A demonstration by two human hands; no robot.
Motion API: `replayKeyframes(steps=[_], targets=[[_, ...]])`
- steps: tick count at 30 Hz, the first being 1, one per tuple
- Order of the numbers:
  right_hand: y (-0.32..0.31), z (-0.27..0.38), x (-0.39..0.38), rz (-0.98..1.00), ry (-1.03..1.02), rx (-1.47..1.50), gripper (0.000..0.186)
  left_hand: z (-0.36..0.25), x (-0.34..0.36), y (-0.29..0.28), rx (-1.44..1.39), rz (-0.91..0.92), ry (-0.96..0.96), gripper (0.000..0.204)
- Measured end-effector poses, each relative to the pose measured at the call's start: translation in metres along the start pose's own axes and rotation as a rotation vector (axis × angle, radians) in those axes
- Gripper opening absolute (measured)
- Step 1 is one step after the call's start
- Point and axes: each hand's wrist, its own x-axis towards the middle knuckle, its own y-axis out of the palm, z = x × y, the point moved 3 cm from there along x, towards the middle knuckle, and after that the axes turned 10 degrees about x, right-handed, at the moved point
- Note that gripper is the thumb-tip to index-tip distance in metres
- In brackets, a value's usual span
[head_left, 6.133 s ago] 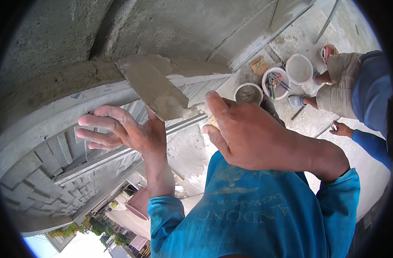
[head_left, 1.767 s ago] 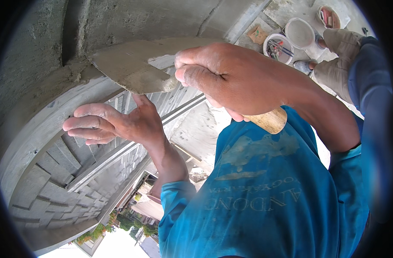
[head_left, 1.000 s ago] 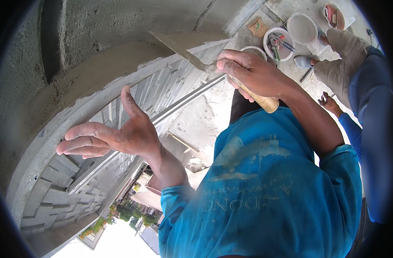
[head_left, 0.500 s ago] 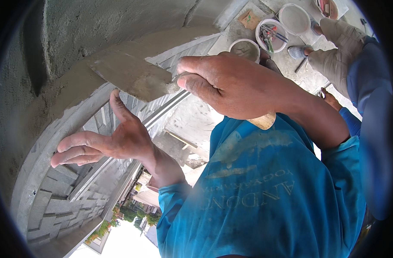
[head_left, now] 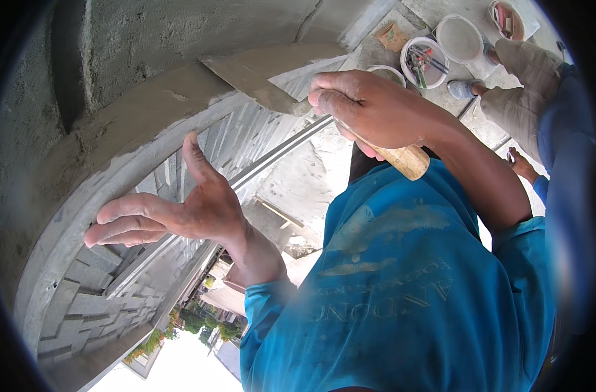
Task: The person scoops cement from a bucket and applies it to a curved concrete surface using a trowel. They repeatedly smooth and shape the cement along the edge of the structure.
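My right hand (head_left: 376, 108) is closed round the wooden handle of a trowel (head_left: 255, 85). Its flat blade, smeared with wet mortar, lies against the band of grey plaster (head_left: 157, 104) at the wall's lower edge. The butt of the handle sticks out below my palm. To the left, my left hand (head_left: 197, 206) is open, fingers spread and thumb raised, holding nothing. Its fingertips are at the pale edge strip (head_left: 73, 219) below the plaster; whether they touch it I cannot tell.
At the upper right stand a bucket of tools (head_left: 435, 78), a bucket of grey mix (head_left: 459, 38) and a bucket with reddish things (head_left: 510, 23). My hand partly hides another bucket. A co-worker in light trousers (head_left: 523, 75) is at the right. Grey stone cladding (head_left: 89, 307) runs below the edge strip.
My right hand and the trowel have moved right and a little up along the plaster band, away from my left hand. More of the handle shows. My left hand has barely shifted.
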Motion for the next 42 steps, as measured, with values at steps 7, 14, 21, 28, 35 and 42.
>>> replayKeyframes(steps=[7, 14, 21, 28, 35, 42], targets=[[0.017, 0.043, -0.018, 0.070, -0.084, -0.097, 0.031, -0.003, -0.001, -0.003, -0.009, 0.074, -0.066, 0.129], [0.031, 0.048, -0.024, 0.042, -0.347, -0.211, 0.030, -0.006, 0.000, -0.004, -0.072, 0.013, -0.026, 0.122], [0.045, 0.073, -0.041, 0.073, -0.517, -0.233, 0.025, -0.009, -0.008, -0.004, -0.019, 0.135, -0.142, 0.127], [0.023, 0.055, -0.038, 0.173, -0.496, -0.013, 0.032, -0.003, -0.008, 0.006, 0.303, 0.084, -0.021, 0.130], [-0.018, -0.033, -0.008, -0.059, -0.091, 0.148, 0.031, -0.004, -0.004, -0.002, 0.062, 0.053, -0.055, 0.130], [-0.005, -0.019, 0.008, -0.068, -0.003, -0.075, 0.034, 0.000, -0.004, -0.003, 0.080, 0.038, -0.035, 0.133]])
